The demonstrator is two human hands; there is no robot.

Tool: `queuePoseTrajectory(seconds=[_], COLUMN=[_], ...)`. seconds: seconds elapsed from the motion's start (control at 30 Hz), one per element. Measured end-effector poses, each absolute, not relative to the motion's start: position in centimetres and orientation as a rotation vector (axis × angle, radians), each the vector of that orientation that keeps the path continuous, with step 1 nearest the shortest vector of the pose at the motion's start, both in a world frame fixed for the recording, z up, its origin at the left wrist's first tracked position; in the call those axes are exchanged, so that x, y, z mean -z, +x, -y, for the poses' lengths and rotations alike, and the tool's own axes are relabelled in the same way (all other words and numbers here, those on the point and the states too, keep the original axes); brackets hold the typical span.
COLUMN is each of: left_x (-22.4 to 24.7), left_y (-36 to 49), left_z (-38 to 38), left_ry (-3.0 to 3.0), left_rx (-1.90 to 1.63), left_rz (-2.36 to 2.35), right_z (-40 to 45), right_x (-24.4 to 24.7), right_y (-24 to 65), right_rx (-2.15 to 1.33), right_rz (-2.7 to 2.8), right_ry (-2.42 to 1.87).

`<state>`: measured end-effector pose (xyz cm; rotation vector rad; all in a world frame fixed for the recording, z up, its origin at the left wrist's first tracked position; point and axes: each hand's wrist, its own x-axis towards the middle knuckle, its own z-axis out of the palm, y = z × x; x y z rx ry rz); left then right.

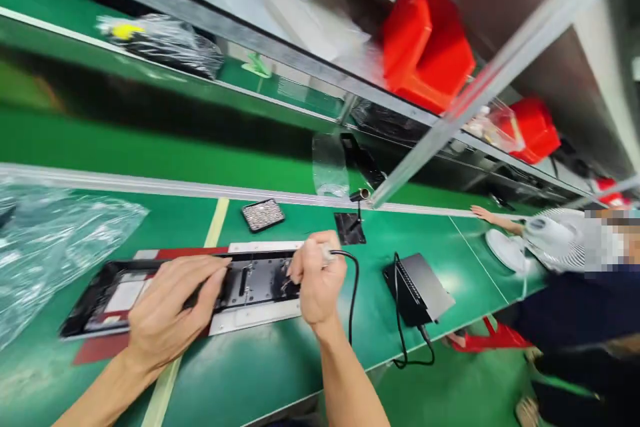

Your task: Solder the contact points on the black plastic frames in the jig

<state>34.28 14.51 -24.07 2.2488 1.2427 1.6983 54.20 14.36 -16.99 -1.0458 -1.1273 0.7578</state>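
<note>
A long black housing [260,275] with an inner metal plate lies on a red and white base [260,315] on the green bench. My left hand [173,307] reaches across the housing, its fingers at the far rim and its thumb bent inward, holding it. Near the housing's right end, my right hand [320,277] is closed around a corded tool [327,255] with a pale grey end and a black cable [356,287]. The tool's tip and whatever it touches are mostly hidden by the fingers.
Clear plastic wrap [65,233] spreads at left. Behind the housing lie a small speckled tray [263,215] and a small stand [351,227]. To the right sit a laptop-like device [420,288] with cables, a white fan [555,233] and a co-worker [575,307]. Red bins [425,47] stand overhead.
</note>
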Motion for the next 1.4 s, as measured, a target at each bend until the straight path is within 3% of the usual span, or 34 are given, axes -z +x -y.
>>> queuePoseTrajectory(seconds=[1.4], left_x=[25.6], left_y=[35.4], left_z=[-14.4], left_ry=[2.214], left_rx=[-1.646], left_rz=[-1.179], right_z=[-15.4], right_x=[15.2], right_y=[53.8], right_rx=[-0.816], right_rz=[1.018], right_ry=[-0.890])
